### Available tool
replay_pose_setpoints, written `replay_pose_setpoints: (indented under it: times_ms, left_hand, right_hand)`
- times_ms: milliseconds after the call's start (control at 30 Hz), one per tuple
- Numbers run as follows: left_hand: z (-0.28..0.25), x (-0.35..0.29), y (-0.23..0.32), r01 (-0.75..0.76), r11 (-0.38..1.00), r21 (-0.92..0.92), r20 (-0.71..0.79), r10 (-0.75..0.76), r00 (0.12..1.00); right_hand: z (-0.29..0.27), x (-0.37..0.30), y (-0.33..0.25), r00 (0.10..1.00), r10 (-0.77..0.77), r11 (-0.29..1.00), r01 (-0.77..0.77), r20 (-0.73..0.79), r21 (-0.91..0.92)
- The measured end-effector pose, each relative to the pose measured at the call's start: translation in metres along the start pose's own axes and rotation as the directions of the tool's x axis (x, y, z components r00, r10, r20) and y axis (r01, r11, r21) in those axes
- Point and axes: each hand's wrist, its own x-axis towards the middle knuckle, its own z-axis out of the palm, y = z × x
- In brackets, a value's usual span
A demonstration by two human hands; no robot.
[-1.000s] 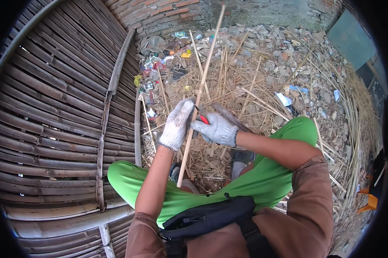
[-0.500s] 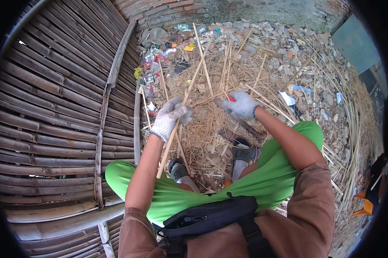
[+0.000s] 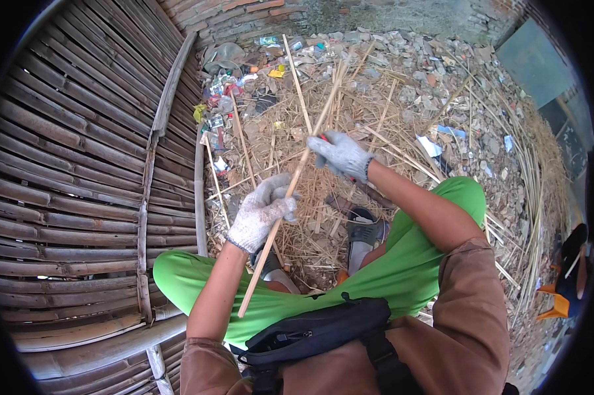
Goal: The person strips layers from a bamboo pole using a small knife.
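My left hand (image 3: 263, 209), in a pale knitted glove with dirt stains, is closed round a long, thin bamboo strip (image 3: 300, 169). The strip slants from over my lap up and away to the right. My right hand (image 3: 342, 155), gloved too, is closed against the strip farther along. Red bits of a tool (image 3: 323, 137) show at its fingers; the glove hides most of it, and I cannot tell its kind.
Bamboo slats form a wall (image 3: 73, 197) on the left. A brick wall (image 3: 336, 20) stands at the back. Straw, rubble, litter and loose strips cover the ground, with long strips (image 3: 531, 197) heaped at right. Both shoes (image 3: 365, 230) are just beyond my green-clad knees.
My right hand has moved left onto the strip. My left hand has come slightly nearer, and the strip's near end has shifted toward me, over my lap.
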Motion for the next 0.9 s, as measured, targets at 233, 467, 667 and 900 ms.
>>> replay_pose_setpoints:
  times_ms: [233, 467, 667, 900]
  left_hand:
    - [0.009, -0.016, -0.013, 0.062, 0.997, -0.053, 0.055, -0.059, 0.997]
    - [0.001, 0.004, -0.025, 0.187, 0.959, -0.212, -0.023, -0.196, 0.98]
    - [-0.006, 0.004, -0.044, 0.249, 0.921, -0.301, -0.022, -0.267, 0.963]
    - [-0.002, 0.001, -0.04, 0.24, 0.939, -0.247, -0.013, -0.251, 0.968]
  right_hand:
    - [0.037, -0.025, -0.017, 0.981, 0.168, 0.818, -0.193, 0.096, 0.541]
    - [0.054, -0.018, 0.004, 0.991, -0.007, 1.0, 0.01, 0.135, -0.024]
    - [0.059, -0.027, 0.029, 0.929, -0.338, 0.745, 0.363, 0.152, -0.56]
    - [0.074, -0.023, 0.032, 0.959, -0.217, 0.768, 0.284, 0.184, -0.574]
